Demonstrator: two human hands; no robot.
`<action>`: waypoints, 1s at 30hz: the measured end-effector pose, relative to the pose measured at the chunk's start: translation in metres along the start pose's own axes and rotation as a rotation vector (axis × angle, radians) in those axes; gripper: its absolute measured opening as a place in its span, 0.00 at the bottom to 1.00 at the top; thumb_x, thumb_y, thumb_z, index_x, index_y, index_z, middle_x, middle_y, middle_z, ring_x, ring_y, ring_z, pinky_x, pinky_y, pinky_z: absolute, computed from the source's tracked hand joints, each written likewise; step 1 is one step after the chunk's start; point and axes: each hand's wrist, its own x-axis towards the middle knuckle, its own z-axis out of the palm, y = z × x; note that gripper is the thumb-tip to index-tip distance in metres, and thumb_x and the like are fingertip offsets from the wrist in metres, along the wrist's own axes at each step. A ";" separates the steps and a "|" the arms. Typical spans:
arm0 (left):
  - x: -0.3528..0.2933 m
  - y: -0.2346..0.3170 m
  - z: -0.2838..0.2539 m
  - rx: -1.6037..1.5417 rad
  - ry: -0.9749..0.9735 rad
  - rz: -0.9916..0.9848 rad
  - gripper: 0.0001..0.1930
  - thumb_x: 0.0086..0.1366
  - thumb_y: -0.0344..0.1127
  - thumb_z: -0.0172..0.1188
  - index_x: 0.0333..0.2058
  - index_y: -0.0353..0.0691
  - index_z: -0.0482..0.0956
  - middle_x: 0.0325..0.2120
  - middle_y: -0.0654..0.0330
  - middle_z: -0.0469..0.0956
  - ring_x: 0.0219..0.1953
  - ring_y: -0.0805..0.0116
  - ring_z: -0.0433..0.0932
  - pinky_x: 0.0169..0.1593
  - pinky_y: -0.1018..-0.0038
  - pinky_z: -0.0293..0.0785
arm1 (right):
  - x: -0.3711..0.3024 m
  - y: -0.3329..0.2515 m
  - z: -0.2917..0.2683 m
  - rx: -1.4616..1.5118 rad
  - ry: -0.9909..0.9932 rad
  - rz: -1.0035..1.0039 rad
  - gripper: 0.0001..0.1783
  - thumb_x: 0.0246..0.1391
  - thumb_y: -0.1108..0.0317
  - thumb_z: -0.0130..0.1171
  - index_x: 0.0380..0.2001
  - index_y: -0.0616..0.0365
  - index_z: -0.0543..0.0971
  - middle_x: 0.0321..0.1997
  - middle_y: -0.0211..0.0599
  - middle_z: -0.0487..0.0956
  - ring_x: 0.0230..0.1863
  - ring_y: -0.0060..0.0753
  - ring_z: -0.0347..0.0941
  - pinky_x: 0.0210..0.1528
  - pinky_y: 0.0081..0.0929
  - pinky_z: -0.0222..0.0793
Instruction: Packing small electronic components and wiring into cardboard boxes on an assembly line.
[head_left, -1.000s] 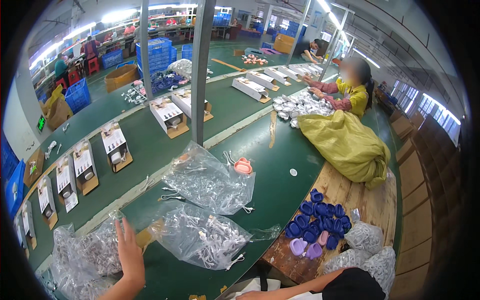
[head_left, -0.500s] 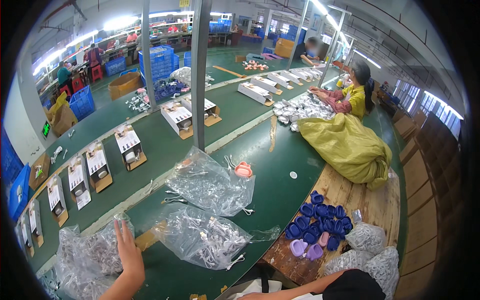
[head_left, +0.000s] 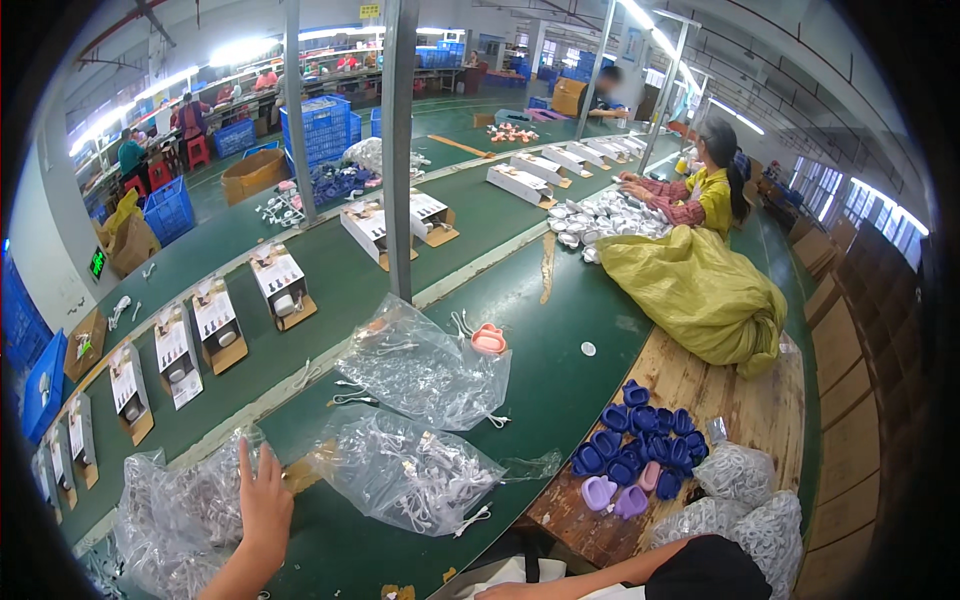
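My left hand (head_left: 264,505) rests beside a clear plastic bag (head_left: 170,515) of cables at the near left, its fingers stretched upward and apart, with nothing held. To its right lie two more clear bags, a nearer bag of white cables (head_left: 420,485) and a farther bag (head_left: 415,370). A pink silicone-like piece (head_left: 488,339) lies at the far bag's right edge. My right forearm (head_left: 620,574) crosses the lower edge towards the left; the hand itself is cut off by the frame.
Open printed boxes (head_left: 212,315) with white devices stand along the green conveyor (head_left: 330,300). A metal post (head_left: 399,150) rises behind the bags. On the wooden board (head_left: 560,520) lie dark blue and purple pieces (head_left: 650,435), near a yellow sack (head_left: 705,300). A co-worker (head_left: 715,185) handles white parts.
The boxes on the conveyor have shifted right and away from me. My left hand's fingers have spread and tilted slightly; it stays by the bag. The right forearm looks unchanged.
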 end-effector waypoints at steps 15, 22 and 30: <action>0.010 0.010 0.020 -0.059 0.043 -0.165 0.15 0.61 0.40 0.51 0.43 0.46 0.82 0.52 0.54 0.69 0.61 0.55 0.58 0.68 0.45 0.38 | -0.001 0.001 0.002 -0.008 -0.038 0.004 0.08 0.54 0.63 0.50 0.31 0.55 0.72 0.33 0.44 0.72 0.36 0.48 0.72 0.36 0.42 0.68; 0.012 0.010 0.007 0.176 -0.159 -0.241 0.18 0.65 0.42 0.47 0.49 0.48 0.78 0.52 0.57 0.67 0.59 0.56 0.58 0.63 0.54 0.47 | 0.003 0.001 0.002 0.027 -0.035 -0.002 0.08 0.55 0.64 0.50 0.30 0.56 0.72 0.31 0.44 0.71 0.34 0.48 0.71 0.34 0.42 0.67; 0.009 0.014 0.018 0.001 -0.041 -0.140 0.17 0.62 0.40 0.49 0.47 0.44 0.79 0.52 0.55 0.68 0.58 0.56 0.60 0.64 0.54 0.48 | 0.003 0.002 0.004 0.036 -0.014 0.000 0.07 0.54 0.65 0.50 0.28 0.57 0.72 0.30 0.44 0.71 0.33 0.47 0.71 0.34 0.41 0.67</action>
